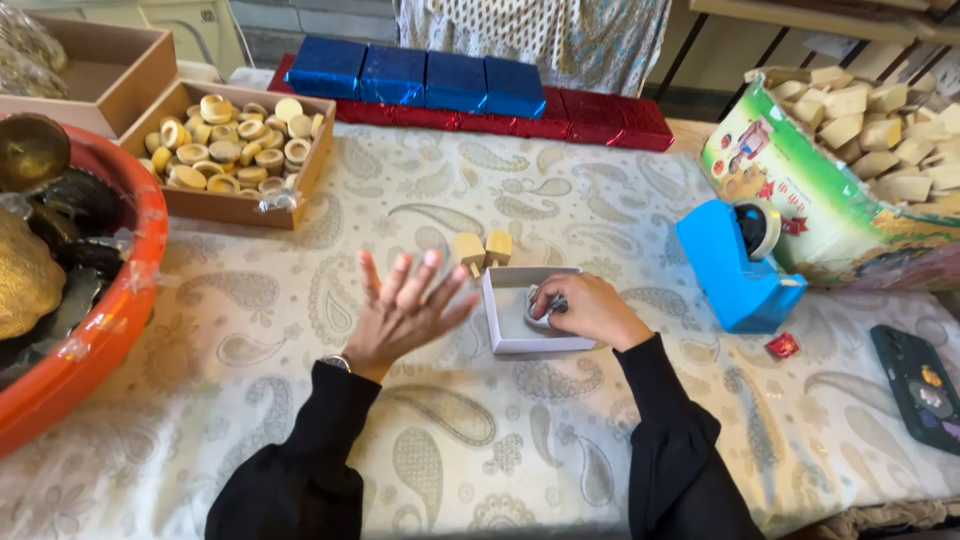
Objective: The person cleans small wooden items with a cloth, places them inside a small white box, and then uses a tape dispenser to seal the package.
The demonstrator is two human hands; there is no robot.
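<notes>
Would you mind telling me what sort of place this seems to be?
Probably a small gift-packing worktable: a cardboard box of wooden rings, foil-wrapped blue boxes, a blue tape dispenser, and the right hand placing something in a small white box.

The right hand (590,308) presses a silvery piece (541,308) into a white box (520,342). The left hand (405,310) hovers spread beside it, near two wooden blocks (483,249).

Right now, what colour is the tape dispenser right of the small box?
Bright blue; the tape dispenser shows clearly in the head view, beside the white box.
</notes>
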